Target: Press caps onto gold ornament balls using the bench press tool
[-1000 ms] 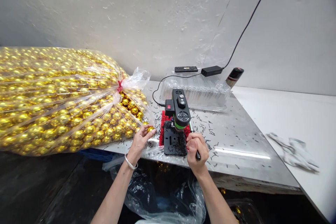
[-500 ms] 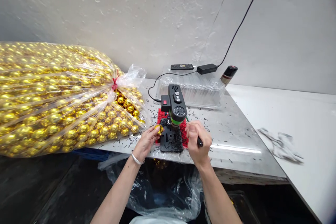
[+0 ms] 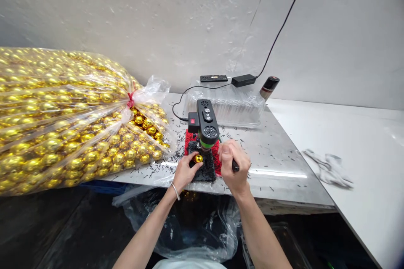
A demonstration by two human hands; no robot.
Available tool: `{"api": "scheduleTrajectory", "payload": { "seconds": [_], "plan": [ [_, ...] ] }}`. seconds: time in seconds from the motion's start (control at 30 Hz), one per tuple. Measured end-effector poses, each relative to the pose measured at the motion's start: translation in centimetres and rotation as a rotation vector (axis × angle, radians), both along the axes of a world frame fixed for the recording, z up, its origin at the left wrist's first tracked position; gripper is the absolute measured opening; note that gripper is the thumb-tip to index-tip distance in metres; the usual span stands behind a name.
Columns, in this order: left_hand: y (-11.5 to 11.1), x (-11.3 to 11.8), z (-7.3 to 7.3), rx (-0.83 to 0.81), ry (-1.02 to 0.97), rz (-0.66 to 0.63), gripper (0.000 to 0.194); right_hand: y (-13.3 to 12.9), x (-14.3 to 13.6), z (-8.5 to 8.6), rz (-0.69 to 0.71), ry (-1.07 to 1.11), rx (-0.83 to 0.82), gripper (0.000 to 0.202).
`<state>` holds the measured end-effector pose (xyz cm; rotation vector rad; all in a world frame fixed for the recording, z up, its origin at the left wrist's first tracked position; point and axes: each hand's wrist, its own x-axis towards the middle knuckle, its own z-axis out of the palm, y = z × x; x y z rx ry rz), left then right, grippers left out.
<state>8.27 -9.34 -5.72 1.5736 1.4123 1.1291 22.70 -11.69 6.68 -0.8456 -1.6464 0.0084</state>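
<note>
Between thumb and fingers, my left hand (image 3: 186, 171) pinches a shiny gold ball (image 3: 198, 158) just in front of the head of a small black bench drill press (image 3: 208, 122). The ball is over the machine's black base plate (image 3: 206, 172), which is strewn with dark shavings. My right hand (image 3: 234, 164) is wrapped around the black-ended lever handle (image 3: 235, 166) on the machine's right side. What is fitted under the green-ringed head is mostly hidden. A red mat (image 3: 217, 157) covered in shavings lies beneath the machine.
A large clear bag of gold balls (image 3: 63, 126), tied in red, fills the left. Behind the machine sit a clear plastic box (image 3: 227, 109), a black power adapter (image 3: 243, 80) and a spray can (image 3: 269, 88). Gloves (image 3: 330, 170) lie at right; an open plastic bag (image 3: 189, 231) hangs below the table edge.
My left hand has moved right and carried the gold ball from the base plate's left edge to under the machine's head. My right hand stays on the lever. The view has shifted slightly.
</note>
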Motion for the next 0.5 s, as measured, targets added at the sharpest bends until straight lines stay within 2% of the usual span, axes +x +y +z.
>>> {"api": "scheduleTrajectory", "payload": {
  "seconds": [0.1, 0.2, 0.33, 0.5],
  "plan": [
    [-0.1, 0.2, 0.0, 0.149, 0.208, -0.010, 0.034, -0.1, 0.1, -0.3, 0.010, -0.007, -0.001, 0.025],
    [0.0, 0.6, -0.2, 0.225, 0.275, -0.005, 0.034, -0.4, 0.1, -0.6, 0.014, -0.009, -0.015, 0.025],
    [0.4, 0.9, -1.0, 0.243, 0.266, 0.018, 0.032, -0.9, 0.1, -1.5, 0.015, -0.016, -0.038, 0.024],
    [0.4, 0.7, -1.1, 0.204, 0.180, -0.008, 0.031, -1.2, 0.1, -4.4, 0.039, 0.002, -0.008, 0.023]
  ]
}}
